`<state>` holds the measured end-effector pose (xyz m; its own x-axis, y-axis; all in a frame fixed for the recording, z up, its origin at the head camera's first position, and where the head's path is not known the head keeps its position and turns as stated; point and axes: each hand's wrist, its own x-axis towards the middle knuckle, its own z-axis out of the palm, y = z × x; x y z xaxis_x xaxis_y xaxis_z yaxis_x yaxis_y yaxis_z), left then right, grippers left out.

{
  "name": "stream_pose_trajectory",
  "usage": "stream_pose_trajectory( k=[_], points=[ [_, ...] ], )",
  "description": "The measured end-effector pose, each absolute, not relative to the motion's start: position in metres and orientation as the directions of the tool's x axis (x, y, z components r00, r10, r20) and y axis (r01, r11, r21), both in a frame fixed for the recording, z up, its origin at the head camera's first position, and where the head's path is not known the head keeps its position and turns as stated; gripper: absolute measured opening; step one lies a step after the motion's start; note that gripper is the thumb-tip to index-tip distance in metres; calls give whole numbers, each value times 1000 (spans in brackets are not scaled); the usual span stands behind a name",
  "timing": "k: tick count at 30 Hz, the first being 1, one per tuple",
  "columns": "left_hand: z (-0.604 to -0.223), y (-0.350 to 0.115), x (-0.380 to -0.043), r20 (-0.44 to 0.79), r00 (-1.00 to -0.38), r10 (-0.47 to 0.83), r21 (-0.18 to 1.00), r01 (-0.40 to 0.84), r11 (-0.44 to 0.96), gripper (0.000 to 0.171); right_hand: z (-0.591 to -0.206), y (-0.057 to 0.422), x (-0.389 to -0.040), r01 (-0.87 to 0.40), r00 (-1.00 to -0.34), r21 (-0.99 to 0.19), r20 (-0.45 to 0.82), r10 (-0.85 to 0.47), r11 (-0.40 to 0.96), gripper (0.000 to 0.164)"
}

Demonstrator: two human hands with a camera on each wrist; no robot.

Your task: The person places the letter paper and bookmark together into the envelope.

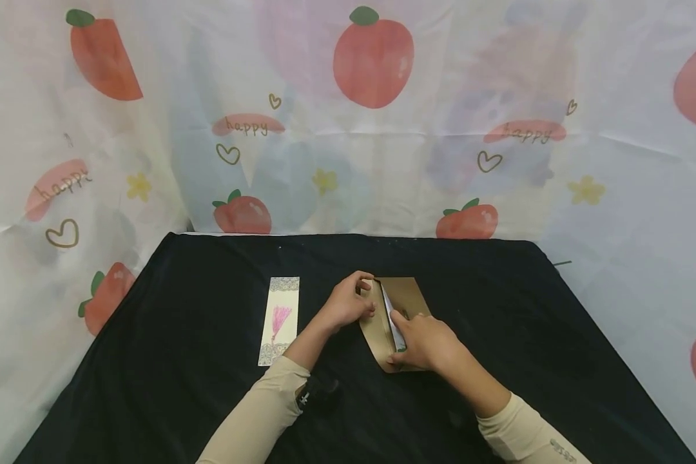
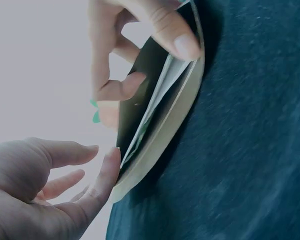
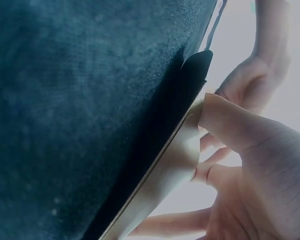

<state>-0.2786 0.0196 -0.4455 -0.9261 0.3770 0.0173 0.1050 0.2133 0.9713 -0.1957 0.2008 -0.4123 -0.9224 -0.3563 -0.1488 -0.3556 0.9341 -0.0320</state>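
A brown paper envelope (image 1: 403, 290) lies on the black cloth with its flap side turned to the left. Its mouth gapes, and a white paper (image 2: 172, 75) with some green on it shows inside. My right hand (image 1: 432, 341) grips the envelope at its mouth, thumb against the inner edge and other fingers around the outside. My left hand (image 1: 348, 301) is at the flap side, its fingers spread apart; in the left wrist view one fingertip touches the envelope's end, while the thumb stands away from it.
Left of the hands lies a cream card (image 1: 272, 296) with lace-patterned ends and a pink tassel (image 1: 280, 319). The black cloth (image 1: 209, 309) covers the table. Behind and beside it hangs a white curtain (image 1: 377, 161) printed with fruit.
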Motion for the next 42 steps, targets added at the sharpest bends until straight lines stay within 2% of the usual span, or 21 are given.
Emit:
stream_pose_trajectory(
  k=[8, 24, 36, 42],
  points=[
    [-432, 3, -282, 68, -918, 392, 979, 137, 152, 53, -406, 201, -199, -362, -920, -19, -152, -361, 932, 73],
    [-423, -13, -282, 67, -923, 378, 980, 132, 150, 49, -413, 201, -197, -348, -922, -63, -157, -354, 935, 84],
    [-427, -20, -281, 61, -925, 375, 973, 138, 182, 46, -414, 201, -197, -331, -922, -56, -192, -336, 942, 85],
    [-427, -26, -279, 62, -922, 382, 976, 136, 171, 46, -413, 200, -196, -337, -921, -52, -189, -341, 940, 80]
  ],
)
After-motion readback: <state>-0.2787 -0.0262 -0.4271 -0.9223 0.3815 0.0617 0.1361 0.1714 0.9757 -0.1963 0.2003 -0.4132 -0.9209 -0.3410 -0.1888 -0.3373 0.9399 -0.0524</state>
